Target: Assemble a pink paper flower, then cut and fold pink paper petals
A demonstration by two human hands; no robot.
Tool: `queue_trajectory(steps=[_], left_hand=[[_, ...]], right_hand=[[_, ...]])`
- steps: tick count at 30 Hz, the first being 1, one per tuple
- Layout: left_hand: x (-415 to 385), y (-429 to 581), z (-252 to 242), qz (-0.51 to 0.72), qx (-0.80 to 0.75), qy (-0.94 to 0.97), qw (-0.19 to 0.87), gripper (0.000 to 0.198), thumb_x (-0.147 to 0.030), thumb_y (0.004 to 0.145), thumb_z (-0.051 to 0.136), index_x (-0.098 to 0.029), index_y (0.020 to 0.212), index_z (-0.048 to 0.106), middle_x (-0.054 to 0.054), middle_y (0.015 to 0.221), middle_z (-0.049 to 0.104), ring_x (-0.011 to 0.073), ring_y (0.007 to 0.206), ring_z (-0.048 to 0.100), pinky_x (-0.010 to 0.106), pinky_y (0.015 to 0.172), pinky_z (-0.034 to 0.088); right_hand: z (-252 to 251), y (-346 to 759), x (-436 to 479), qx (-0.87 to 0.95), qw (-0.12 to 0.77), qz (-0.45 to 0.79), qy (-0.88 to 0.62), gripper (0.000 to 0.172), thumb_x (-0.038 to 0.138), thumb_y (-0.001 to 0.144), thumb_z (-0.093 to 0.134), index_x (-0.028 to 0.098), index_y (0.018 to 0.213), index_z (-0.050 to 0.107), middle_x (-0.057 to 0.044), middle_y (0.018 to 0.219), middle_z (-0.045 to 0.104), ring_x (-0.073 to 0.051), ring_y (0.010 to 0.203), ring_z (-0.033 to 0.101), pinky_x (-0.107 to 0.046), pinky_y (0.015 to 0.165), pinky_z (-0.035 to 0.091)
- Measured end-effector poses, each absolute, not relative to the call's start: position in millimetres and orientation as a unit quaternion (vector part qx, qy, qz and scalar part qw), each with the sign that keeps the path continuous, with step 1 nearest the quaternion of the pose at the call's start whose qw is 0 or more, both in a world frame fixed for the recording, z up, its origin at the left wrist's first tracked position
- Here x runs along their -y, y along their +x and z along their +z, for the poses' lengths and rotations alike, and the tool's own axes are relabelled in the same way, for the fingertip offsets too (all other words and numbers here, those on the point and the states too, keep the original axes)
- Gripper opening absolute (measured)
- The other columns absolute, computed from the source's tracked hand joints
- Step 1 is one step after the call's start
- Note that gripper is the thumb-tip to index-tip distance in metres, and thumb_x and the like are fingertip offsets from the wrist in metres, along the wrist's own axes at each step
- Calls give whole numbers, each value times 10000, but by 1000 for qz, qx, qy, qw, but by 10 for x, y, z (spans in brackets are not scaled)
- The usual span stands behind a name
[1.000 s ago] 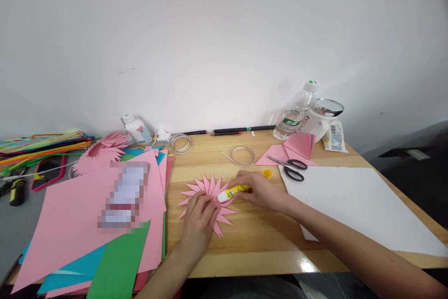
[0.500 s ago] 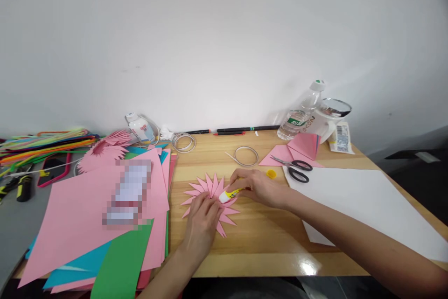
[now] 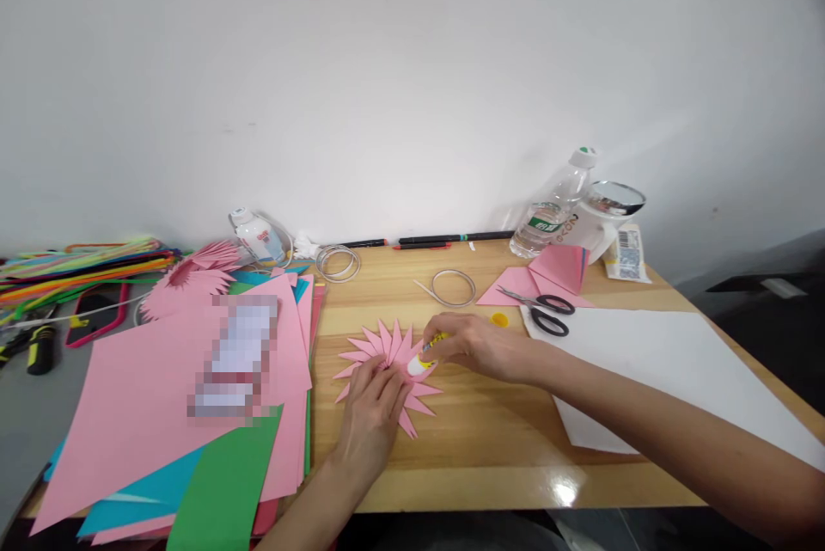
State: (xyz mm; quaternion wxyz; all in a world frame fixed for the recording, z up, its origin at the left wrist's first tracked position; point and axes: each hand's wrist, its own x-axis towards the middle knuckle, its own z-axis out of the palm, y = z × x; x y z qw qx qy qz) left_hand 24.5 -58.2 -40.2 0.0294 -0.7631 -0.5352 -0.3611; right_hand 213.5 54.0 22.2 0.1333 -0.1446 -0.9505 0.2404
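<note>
A pink folded-paper star (image 3: 387,345) with pointed petals lies on the wooden table in front of me. My left hand (image 3: 374,405) holds it by the lower left, fingers bent and close together near its centre; the fingertips are partly hidden. In my right hand (image 3: 467,345) is a yellow and white glue stick (image 3: 420,364), tilted, its white end at the star's right-hand petals. The exact contact is hard to make out. A yellow cap (image 3: 499,320) sits just beyond the right hand.
Coloured paper sheets (image 3: 161,370) are stacked at left, a blurred phone-like patch on top. Scissors (image 3: 547,315) lie at right, partly over white paper (image 3: 632,362). A water bottle (image 3: 547,216), a mug (image 3: 596,224) and pens (image 3: 451,239) stand or lie along the wall.
The glue stick has tipped a little more upright and shifted slightly right with my right hand. My left hand and the star stay in place.
</note>
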Motion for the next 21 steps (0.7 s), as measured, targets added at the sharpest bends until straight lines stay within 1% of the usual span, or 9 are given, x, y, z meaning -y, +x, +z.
queue_trajectory(steps=[3,7,11,13,15,17,18,19,21], left_hand=[[585,235,-408,-372,536,-758,-1,173,-147,810,542,-252,929,611,52,799,683,227,866,617,437,749,527],[591,239,-397,-383,537,-751,-33,167,-180,805,559,-240,955,602,49,816,680,215,849,626,440,793,515],[595,252,-403,-413,536,-735,-39,182,-154,791,578,-265,932,609,43,814,677,217,849,620,441,784,511],[592,251,-404,-410,532,-740,-29,175,-152,790,579,-264,921,612,41,802,672,219,856,614,435,766,514],[587,247,-392,-401,527,-749,-22,154,-158,793,574,-253,907,614,39,799,667,215,862,609,427,764,515],[583,242,-368,-390,521,-759,-11,137,-155,800,562,-241,892,614,37,806,666,208,862,604,418,775,511],[582,239,-355,-385,519,-763,-5,133,-150,800,559,-234,889,612,38,810,667,208,867,599,413,779,509],[582,237,-345,-379,518,-767,4,133,-145,799,559,-224,893,608,42,817,667,211,878,593,408,779,508],[580,230,-334,-365,522,-770,23,141,-147,790,570,-201,917,598,56,834,664,225,901,579,400,767,507]], right_hand=[[214,2155,-565,951,133,241,-137,256,163,871,468,259,1009,661,-73,973,602,-158,847,572,-280,725,430],[223,2113,-577,953,138,245,-114,298,135,885,426,268,1028,651,-72,990,600,-152,861,564,-270,716,427],[232,2156,-598,960,117,232,-105,313,119,889,399,245,995,664,-84,990,612,-168,885,565,-301,744,422],[213,2210,-612,949,145,252,-125,273,158,886,425,240,986,665,-85,984,616,-170,864,571,-306,735,426],[181,2261,-609,902,234,308,-191,201,237,853,508,225,995,650,-82,982,618,-173,857,572,-300,725,434],[147,2297,-578,808,340,393,-277,244,322,821,556,201,1025,611,-81,982,616,-178,857,571,-291,707,442],[131,2308,-549,754,374,445,-306,284,358,824,543,190,1050,580,-82,970,615,-177,838,573,-288,691,446],[116,2314,-512,704,389,501,-321,315,385,837,512,182,1074,547,-82,955,614,-171,802,574,-287,670,448],[87,2311,-425,627,381,605,-309,343,409,864,443,171,1105,495,-77,914,604,-146,691,558,-283,629,443]])
